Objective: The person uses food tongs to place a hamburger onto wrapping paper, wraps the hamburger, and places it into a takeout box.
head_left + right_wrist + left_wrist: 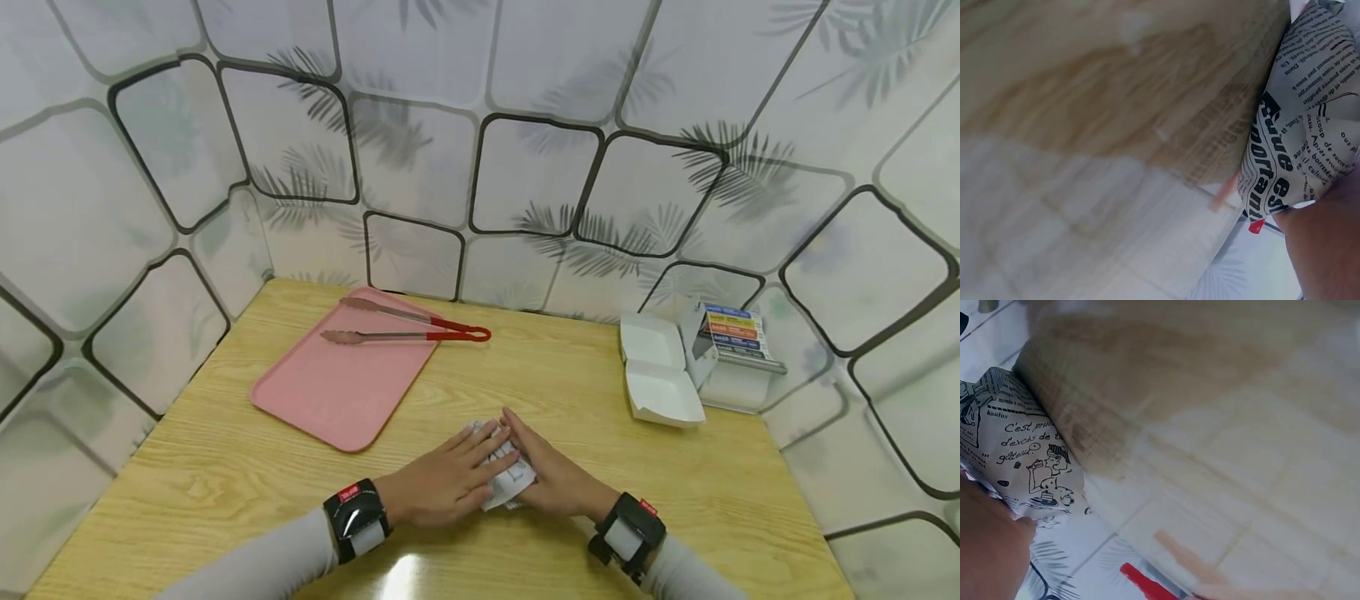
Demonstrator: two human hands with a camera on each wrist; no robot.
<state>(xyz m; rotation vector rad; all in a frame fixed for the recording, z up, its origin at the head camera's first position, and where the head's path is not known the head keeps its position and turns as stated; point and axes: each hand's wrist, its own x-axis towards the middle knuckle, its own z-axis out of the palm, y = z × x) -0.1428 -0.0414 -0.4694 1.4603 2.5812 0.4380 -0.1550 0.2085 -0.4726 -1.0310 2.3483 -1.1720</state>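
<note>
A folded piece of newsprint-patterned wrapping paper (513, 482) sits between the two hands, over the wooden table. Across its left side and top lies my left hand (446, 482), its fingers straight and slightly spread. My right hand (558, 483) presses against the right side, fingers held together and extended. Black lettering and a cartoon figure show on the paper (1041, 450) in the left wrist view, and dense print covers the crumpled paper (1310, 106) in the right wrist view. Whether anything is wrapped inside is hidden.
A pink tray (330, 383) lies at the back left, with red-handled metal tongs (397, 337) resting across its far part. At the back right, an open white clamshell box (663, 392) stands beside a white holder (738, 383) with coloured labels. Patterned cloth walls (420, 167) enclose the table (225, 500).
</note>
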